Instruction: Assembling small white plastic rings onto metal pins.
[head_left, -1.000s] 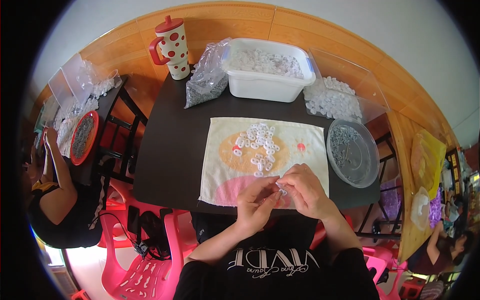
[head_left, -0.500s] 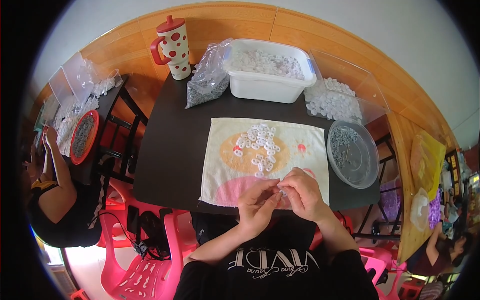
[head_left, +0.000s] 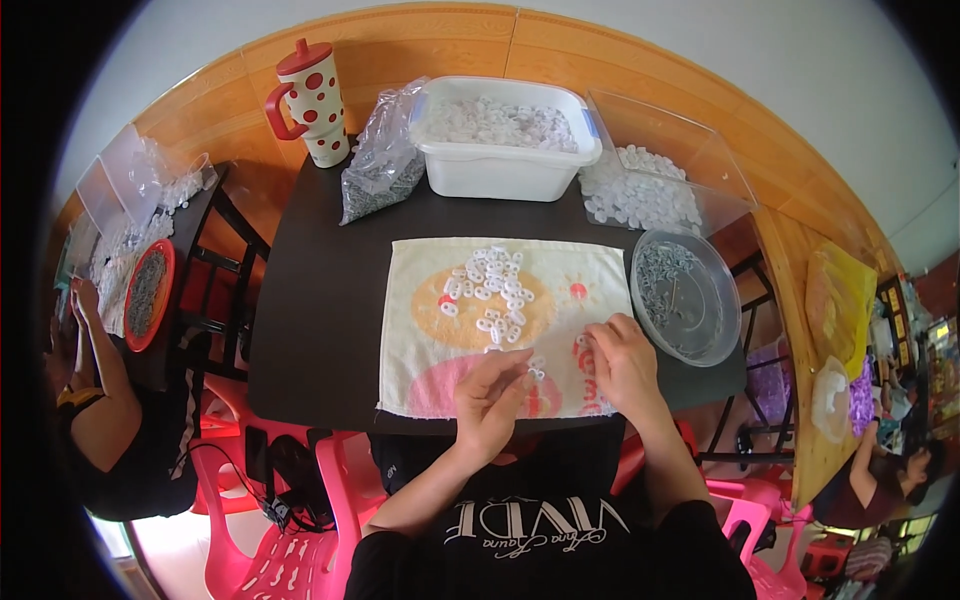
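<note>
My left hand point(head_left: 487, 402) is closed near the front edge of a printed towel point(head_left: 400, 330), pinching a small white plastic piece point(head_left: 537, 371) at its fingertips. My right hand point(head_left: 625, 368) hovers over the towel's right side, apart from the left. Its thumb and fingers are drawn together, and whatever they hold is too small to make out. Farther back on the towel lies a loose pile of small white oval pieces point(head_left: 492, 275) with holes. Just beyond my right hand stands a round clear tub point(head_left: 738, 318) with small grey metal pieces point(head_left: 665, 275), apparently screws.
Along the back of the dark table point(head_left: 310, 300) stand a spotted tumbler point(head_left: 318, 115), a bag of grey pieces point(head_left: 385, 180), a white bin point(head_left: 500, 172) of clear-white parts and a clear box of white parts point(head_left: 645, 190). A person point(head_left: 105, 400) sits at another table on the left, beside a red tray point(head_left: 168, 262).
My right hand has come away from the left and moved right, toward the round tub. The left hand keeps its pinch on the white piece. The whole view has shifted slightly.
</note>
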